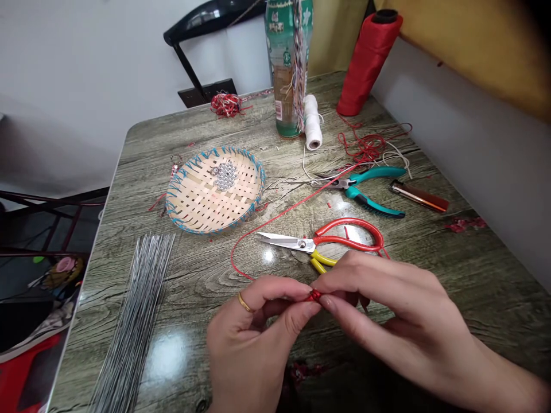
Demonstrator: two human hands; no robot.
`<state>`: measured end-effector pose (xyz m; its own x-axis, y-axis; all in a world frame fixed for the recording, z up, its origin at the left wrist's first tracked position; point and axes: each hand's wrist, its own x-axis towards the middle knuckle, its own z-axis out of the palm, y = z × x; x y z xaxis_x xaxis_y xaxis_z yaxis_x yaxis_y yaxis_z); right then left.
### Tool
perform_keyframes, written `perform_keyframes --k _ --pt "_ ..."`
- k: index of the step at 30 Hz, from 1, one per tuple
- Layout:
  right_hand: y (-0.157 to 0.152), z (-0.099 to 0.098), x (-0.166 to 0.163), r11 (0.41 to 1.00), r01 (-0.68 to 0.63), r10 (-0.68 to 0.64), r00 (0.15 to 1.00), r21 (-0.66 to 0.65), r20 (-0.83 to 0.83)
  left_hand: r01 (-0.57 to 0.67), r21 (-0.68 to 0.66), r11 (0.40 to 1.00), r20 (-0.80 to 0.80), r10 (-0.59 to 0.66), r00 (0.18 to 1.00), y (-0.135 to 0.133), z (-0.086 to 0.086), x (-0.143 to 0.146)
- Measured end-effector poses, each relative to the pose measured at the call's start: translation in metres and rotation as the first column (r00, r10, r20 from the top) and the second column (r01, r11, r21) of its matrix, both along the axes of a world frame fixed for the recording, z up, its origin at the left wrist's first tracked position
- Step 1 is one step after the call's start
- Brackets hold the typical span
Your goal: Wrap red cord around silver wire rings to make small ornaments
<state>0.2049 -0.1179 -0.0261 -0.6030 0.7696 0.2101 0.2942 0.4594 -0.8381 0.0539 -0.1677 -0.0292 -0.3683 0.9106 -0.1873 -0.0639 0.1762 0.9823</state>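
My left hand (253,332), with a gold ring on one finger, and my right hand (387,310) meet near the table's front edge. Both pinch a small red knotted piece of cord (315,296) between their fingertips. A thin red cord (275,218) runs from there in a loop across the table toward the back right. Just beyond my hands lie red-handled scissors (327,241), blades pointing left, with a yellow-handled tool (321,263) partly under them.
A woven basket tray (193,201) with blue edging holds small metal rings. A bundle of steel wires (138,315) lies front left. Teal pliers (370,189), a lighter (419,196), a white thread spool (312,121), a green bottle (288,63) and a red thread cone (368,57) stand behind.
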Motion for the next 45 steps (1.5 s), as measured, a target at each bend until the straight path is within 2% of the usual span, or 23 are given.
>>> perform_keyframes --k 2,4,7,10,12,14,18,21,27,34,39,42,45 --pt "0.001 0.002 -0.002 1.000 0.004 -0.004 1.000 -0.004 -0.007 -0.003 -0.011 1.000 0.000 0.003 1.000 -0.001 0.000 0.001" --pt "0.003 0.003 -0.002 0.998 0.004 -0.004 1.000 -0.065 0.000 0.010 0.003 1.000 -0.009 -0.010 1.000 -0.001 0.000 0.003" --pt "0.005 0.002 -0.001 0.957 -0.006 0.017 0.999 -0.291 0.034 0.062 0.029 0.998 -0.048 -0.060 0.997 0.000 -0.001 0.003" --pt "0.005 0.000 0.001 0.886 0.053 -0.052 0.999 -0.461 0.015 0.121 0.039 0.992 -0.102 -0.117 0.988 0.001 -0.002 0.001" --pt "0.003 -0.002 0.001 0.880 0.121 -0.129 0.992 -0.460 0.014 0.130 0.035 0.991 -0.097 -0.126 0.987 0.002 -0.003 -0.001" --pt "0.001 -0.001 0.000 0.896 0.138 -0.132 0.990 -0.422 0.044 0.111 0.014 0.994 -0.045 -0.110 0.993 0.003 -0.004 -0.002" --pt "-0.001 0.003 -0.004 0.901 0.031 0.035 0.989 -0.433 0.144 0.082 -0.033 0.996 0.045 -0.081 0.996 0.004 -0.005 -0.003" --pt "0.000 0.005 -0.003 0.902 -0.010 0.100 0.977 -0.433 0.187 0.089 -0.014 0.996 -0.011 -0.089 0.996 0.003 -0.005 -0.004" --pt "0.004 0.003 0.002 0.941 -0.027 0.107 0.970 -0.338 0.219 0.132 0.053 0.990 -0.203 -0.119 0.972 0.000 -0.007 -0.007" --pt "-0.001 0.003 0.002 0.958 -0.045 0.119 0.961 -0.283 0.249 0.109 0.041 0.993 -0.182 -0.100 0.978 0.002 -0.008 -0.006" --pt "-0.005 0.006 0.003 0.976 -0.051 0.102 0.967 -0.211 0.235 0.009 -0.043 0.999 -0.166 -0.016 0.986 0.002 -0.007 -0.001" --pt "-0.005 0.007 0.004 0.961 -0.066 0.127 0.967 -0.267 0.219 -0.031 -0.042 0.999 -0.229 0.021 0.973 0.001 -0.007 0.000" --pt "-0.002 0.008 0.006 0.903 -0.067 0.156 0.972 -0.424 0.177 0.022 0.017 1.000 -0.330 -0.015 0.944 -0.001 -0.008 0.000"
